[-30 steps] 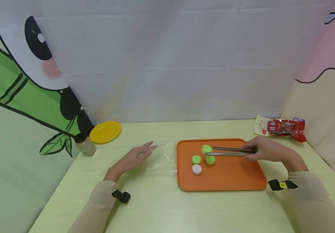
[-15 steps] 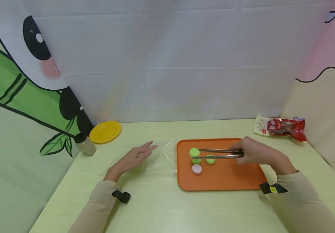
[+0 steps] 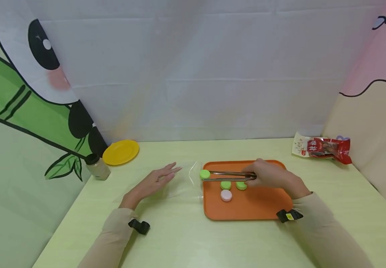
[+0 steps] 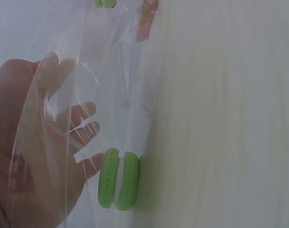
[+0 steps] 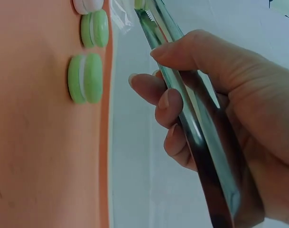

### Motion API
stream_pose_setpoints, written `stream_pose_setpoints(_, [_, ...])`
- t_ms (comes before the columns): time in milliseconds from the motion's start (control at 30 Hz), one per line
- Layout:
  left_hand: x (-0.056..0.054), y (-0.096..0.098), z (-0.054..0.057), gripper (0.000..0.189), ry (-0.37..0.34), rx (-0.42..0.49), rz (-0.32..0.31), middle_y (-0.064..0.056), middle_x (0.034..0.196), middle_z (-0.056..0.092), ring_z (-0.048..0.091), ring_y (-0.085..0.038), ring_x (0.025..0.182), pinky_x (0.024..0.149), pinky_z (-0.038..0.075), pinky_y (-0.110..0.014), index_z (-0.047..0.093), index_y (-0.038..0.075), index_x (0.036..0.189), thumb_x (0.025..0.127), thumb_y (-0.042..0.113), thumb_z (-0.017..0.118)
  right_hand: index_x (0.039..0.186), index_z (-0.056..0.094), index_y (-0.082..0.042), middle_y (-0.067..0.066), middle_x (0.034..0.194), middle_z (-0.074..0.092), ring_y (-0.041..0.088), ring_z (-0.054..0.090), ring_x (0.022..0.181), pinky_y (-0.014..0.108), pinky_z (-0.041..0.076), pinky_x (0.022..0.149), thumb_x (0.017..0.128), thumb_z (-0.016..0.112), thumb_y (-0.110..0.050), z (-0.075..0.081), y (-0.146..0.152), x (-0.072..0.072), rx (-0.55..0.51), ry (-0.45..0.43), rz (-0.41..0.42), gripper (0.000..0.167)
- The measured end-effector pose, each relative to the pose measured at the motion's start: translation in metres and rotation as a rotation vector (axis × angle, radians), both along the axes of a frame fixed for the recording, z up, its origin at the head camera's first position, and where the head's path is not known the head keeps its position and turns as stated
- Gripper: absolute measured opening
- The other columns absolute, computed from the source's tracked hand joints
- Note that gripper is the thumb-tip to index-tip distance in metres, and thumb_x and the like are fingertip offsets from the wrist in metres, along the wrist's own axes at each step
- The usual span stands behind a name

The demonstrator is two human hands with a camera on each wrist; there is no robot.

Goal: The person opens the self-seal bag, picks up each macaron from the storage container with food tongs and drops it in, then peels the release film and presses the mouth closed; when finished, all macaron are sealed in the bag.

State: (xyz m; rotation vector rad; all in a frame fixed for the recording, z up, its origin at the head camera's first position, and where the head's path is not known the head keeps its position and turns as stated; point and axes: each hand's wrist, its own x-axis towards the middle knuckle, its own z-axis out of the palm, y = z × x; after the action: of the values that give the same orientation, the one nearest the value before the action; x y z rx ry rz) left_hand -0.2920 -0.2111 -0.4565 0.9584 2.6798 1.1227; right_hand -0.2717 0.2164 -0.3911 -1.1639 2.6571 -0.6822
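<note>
My right hand (image 3: 263, 176) grips a pair of metal tongs (image 3: 228, 179), with a green macaron (image 3: 205, 174) between the tips at the tray's left edge. The thumb and fingers on the tongs (image 5: 196, 128) show clearly in the right wrist view. My left hand (image 3: 154, 182) lies with fingers extended at a clear plastic bag (image 3: 187, 182), whose mouth faces the orange tray (image 3: 260, 212). In the left wrist view, clear film overlaps the left hand (image 4: 44, 137). A green macaron (image 4: 118, 180) sits near its fingers there; the head view hides it.
On the tray lie two green macarons, one nearer the left (image 3: 225, 185) and one to its right (image 3: 241, 185), and a pale pink macaron (image 3: 226, 195). A yellow plate (image 3: 120, 152) and a dark-capped jar (image 3: 97, 167) stand back left. A red snack packet (image 3: 323, 148) lies back right.
My right hand has carried the tongs and the green macaron leftward across the tray, from above the other macarons to its left edge at the bag. My left hand has stayed put.
</note>
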Motion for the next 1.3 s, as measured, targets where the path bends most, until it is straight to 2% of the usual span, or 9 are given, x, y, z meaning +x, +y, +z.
stream_pose_setpoints(267, [0.0,0.0,0.0,0.044,-0.013,0.004,-0.001,-0.016,0.16,0.031,0.028,-0.031,0.147,0.116,0.024,-0.056,0.049,0.023,0.15,0.108,0.034,0.044,0.071,0.052,-0.014,-0.006,0.061,0.03,0.005,0.025,0.055,0.025,0.024,0.055,0.088,0.061,0.0,-0.004,-0.023,-0.014,-0.02,-0.059,0.009,0.025])
stream_pose_setpoints(533, [0.0,0.0,0.003,0.044,-0.017,-0.016,0.024,-0.014,0.161,0.029,0.025,-0.031,0.148,0.116,0.022,-0.058,0.048,0.026,0.151,0.108,0.036,0.044,0.077,0.062,-0.011,-0.007,0.061,0.036,0.006,0.029,0.054,0.024,0.027,0.055,0.09,0.063,-0.003,-0.004,-0.061,-0.034,0.049,-0.024,0.05,0.015])
stream_pose_setpoints(767, [0.002,0.0,0.002,0.044,-0.011,-0.017,0.009,-0.011,0.162,0.029,0.024,-0.031,0.149,0.116,0.022,-0.058,0.049,0.022,0.151,0.108,0.034,0.044,0.086,0.069,-0.008,-0.007,0.062,0.046,0.007,0.029,0.052,0.025,0.027,0.054,0.089,0.061,-0.003,-0.012,-0.09,-0.042,0.053,-0.075,0.063,0.011])
stream_pose_setpoints(900, [0.001,0.0,0.001,0.044,-0.008,-0.002,-0.002,-0.01,0.162,0.028,0.025,-0.032,0.148,0.116,0.023,-0.058,0.049,0.022,0.151,0.108,0.034,0.044,0.089,0.072,-0.007,-0.007,0.063,0.05,0.007,0.03,0.051,0.024,0.027,0.053,0.09,0.064,-0.005,-0.016,-0.102,-0.048,0.035,-0.057,0.093,0.008])
stream_pose_setpoints(967, [0.002,0.0,0.001,0.044,-0.01,0.003,0.0,-0.011,0.161,0.028,0.025,-0.032,0.148,0.116,0.023,-0.059,0.049,0.024,0.15,0.108,0.035,0.044,0.083,0.069,-0.007,-0.006,0.061,0.044,0.006,0.029,0.051,0.023,0.027,0.053,0.09,0.065,-0.005,-0.018,-0.107,-0.05,0.026,-0.028,0.106,0.008])
stream_pose_setpoints(1133, [0.003,0.0,0.001,0.042,-0.014,0.015,0.008,-0.016,0.161,0.029,0.024,-0.033,0.148,0.115,0.022,-0.06,0.05,0.028,0.15,0.108,0.031,0.046,0.072,0.055,-0.007,-0.002,0.063,0.032,0.008,0.025,0.054,0.024,0.024,0.055,0.089,0.065,-0.001,-0.017,-0.121,-0.055,0.043,0.028,0.121,0.021])
stream_pose_setpoints(1300, [0.002,0.0,0.001,0.042,-0.007,0.02,0.009,-0.016,0.16,0.03,0.024,-0.033,0.149,0.115,0.022,-0.06,0.05,0.028,0.15,0.108,0.03,0.047,0.077,0.065,-0.006,0.0,0.064,0.045,0.008,0.033,0.053,0.023,0.028,0.053,0.088,0.065,-0.001,-0.014,-0.132,-0.056,0.056,0.018,0.106,0.012])
